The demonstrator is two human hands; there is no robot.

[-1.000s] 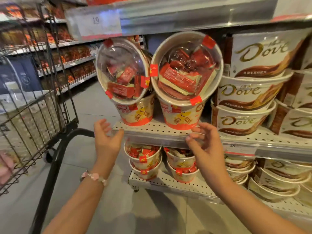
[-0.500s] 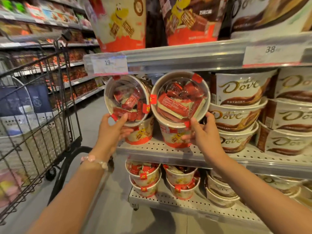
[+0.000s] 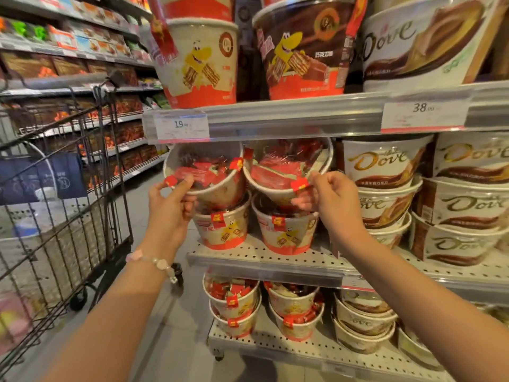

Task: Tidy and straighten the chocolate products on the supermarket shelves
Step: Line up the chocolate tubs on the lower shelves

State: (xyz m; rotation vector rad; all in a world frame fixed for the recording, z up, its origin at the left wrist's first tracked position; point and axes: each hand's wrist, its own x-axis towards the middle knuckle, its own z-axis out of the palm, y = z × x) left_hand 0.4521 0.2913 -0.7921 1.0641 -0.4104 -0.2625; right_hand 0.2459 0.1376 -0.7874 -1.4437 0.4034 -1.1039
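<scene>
Left hand (image 3: pixel 172 201) pinches the lower rim of the left tilted tub (image 3: pixel 205 172); right hand (image 3: pixel 329 197) pinches the right tilted tub (image 3: pixel 286 169). Both tubs lean forward atop upright tubs on the middle shelf (image 3: pixel 275 259). Step: straightening. Next, likely tipping each level, lids up. Behind: Dove tubs (image 3: pixel 385 164).

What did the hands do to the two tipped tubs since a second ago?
Both hands rose from below the shelf edge and took hold. The left hand now grips the rim of the left tipped tub; the right hand pinches the rim of the right tipped tub. Both tubs remain tilted forward on the upright tubs beneath. The Dove tubs stayed put.
</scene>
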